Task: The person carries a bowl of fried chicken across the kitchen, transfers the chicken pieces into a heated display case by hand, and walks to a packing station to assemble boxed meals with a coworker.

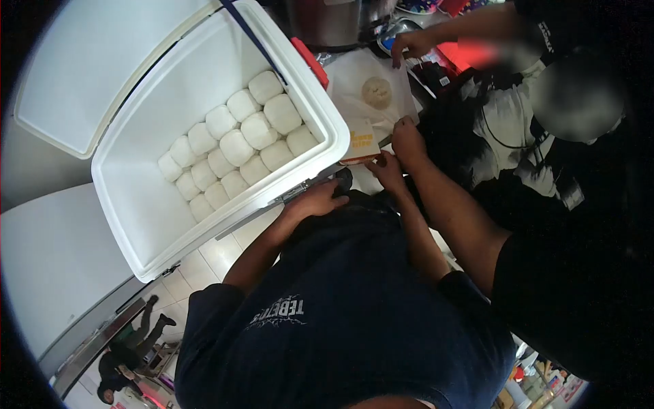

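Note:
My right hand [387,171] has its fingers closed at the near corner of a small flat white-and-orange box [364,139] with yellow lettering. My left hand [317,199] lies at the front edge of the cooler, thumb apart from the fingers, beside a small dark object [345,179]; nothing is seen in its grip. The open white cooler [139,225] holds rows of round pale dough balls [236,147]. Just past the box, a flattened dough round [377,93] lies on a translucent sheet [344,75].
A co-worker stands at my right, one hand [412,46] at the sheet's far edge, the other [409,142] near the box. A large metal pot [327,24] stands behind. The cooler's lid [95,61] is raised. Another person [122,361] is farther off, lower left.

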Tool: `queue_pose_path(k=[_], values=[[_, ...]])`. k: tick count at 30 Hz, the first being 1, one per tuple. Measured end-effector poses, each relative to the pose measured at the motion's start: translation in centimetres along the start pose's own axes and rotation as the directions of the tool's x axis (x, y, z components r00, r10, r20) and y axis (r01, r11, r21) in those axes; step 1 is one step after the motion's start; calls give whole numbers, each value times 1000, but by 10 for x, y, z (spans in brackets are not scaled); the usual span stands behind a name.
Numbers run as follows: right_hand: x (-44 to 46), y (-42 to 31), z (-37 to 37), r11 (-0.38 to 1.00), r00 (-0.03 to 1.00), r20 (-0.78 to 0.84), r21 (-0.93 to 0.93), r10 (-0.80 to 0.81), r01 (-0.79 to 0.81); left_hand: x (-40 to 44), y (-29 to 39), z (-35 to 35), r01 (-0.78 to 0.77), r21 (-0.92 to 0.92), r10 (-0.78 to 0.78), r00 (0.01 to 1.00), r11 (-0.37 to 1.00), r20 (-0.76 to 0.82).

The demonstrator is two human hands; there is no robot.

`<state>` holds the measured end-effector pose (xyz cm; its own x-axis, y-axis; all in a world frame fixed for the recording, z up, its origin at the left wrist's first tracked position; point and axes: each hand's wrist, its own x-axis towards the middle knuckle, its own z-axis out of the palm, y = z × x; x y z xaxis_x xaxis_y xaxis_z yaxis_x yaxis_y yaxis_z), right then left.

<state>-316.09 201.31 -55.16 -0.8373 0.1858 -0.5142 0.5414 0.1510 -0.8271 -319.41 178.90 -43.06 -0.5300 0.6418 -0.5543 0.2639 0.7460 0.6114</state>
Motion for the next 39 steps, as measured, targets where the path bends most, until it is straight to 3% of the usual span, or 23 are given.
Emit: queue_pose_path(k=[1, 4, 6, 7, 8, 10, 12, 16, 17, 18, 19, 22, 24, 27, 29, 31, 33, 34, 35, 36, 38, 39], values=[[-13, -20, 0, 999, 997, -63, 3, -37, 37, -8, 10, -11, -55, -68, 58, 997, 996, 51], [-21, -39, -2, 986, 993, -40, 125, -108, 113, -19, 38, -25, -102, -168, 118, 989, 981, 90], [-18, -39, -4, 994, 995, -4, 43, -97, 97, -17, 50, -29, -197, -86, 186, 974, 977, -129], [-20, -38, -1, 970, 989, -20, 194, -149, 150, -11, 54, -27, -372, -88, 321, 880, 924, -350], [-26, -48, 1, 922, 981, -48, 333, -191, 195, -3, 56, -27, -373, -103, 320, 885, 922, -337], [-30, -66, 3, 918, 992, -40, 376, -121, 127, 17, 56, -22, -378, 75, 351, 742, 923, -571], [-20, -68, 9, 883, 932, -151, 300, -329, 360, 31, 53, -17, -363, 97, 352, 749, 927, -562], [3, -67, 8, 849, 877, -215, 232, -430, 474, 20, 62, -13, -328, 202, 384, 731, 923, -564], [10, -64, 7, 858, 855, -178, 82, -488, 507, 19, 57, -10, -330, 201, 385, 738, 922, -555], [15, -59, 7, 845, 835, -130, -67, -535, 530, 17, 50, -5, -280, -6, 248, 860, 960, -446], [18, -53, 6, 852, 842, -132, -63, -523, 519, 15, 42, 2, -185, -205, 119, 947, 961, -297], [22, -51, 8, 776, 876, -87, -512, -475, 369, 25, 10, 25, -82, -382, -29, 960, 921, -277], [20, -51, 14, 707, 892, -34, -624, -450, 333, 32, 3, 26, -114, -335, -7, 940, 935, -340], [28, -50, 13, 633, 922, 92, -701, -376, 329, 44, 1, 22, -163, -228, 48, 896, 960, -441], [67, -45, -37, 668, 947, 268, -673, -179, 317, 52, 4, 17, -180, -178, 73, 872, 967, -483], [82, -38, -52, 680, 943, 311, -666, -121, 307, 55, 3, 18, -166, -452, -25, 922, 876, -387], [83, -40, -51, 672, 919, 375, -712, 122, 202, 53, 7, 18, -163, -468, -39, 919, 868, -393], [71, -39, -30, 673, 919, 376, -711, 122, 201, 52, 8, 18, -158, -487, -58, 915, 859, -399], [37, -57, 13, 544, 927, 228, -758, -296, 360, 51, 8, 17, -157, -486, -57, 916, 860, -398], [19, -69, 39, 361, 735, 96, -823, -672, 438, 50, 6, 16, -120, -411, -57, 917, 904, -394], [28, -73, 45, 473, 963, 165, -845, -213, 249, 47, 11, 11, -84, -330, -56, 919, 940, -391], [23, -79, 44, 475, 963, 162, -845, -215, 248, 41, 20, 2, -48, -411, -97, 941, 910, -325]])
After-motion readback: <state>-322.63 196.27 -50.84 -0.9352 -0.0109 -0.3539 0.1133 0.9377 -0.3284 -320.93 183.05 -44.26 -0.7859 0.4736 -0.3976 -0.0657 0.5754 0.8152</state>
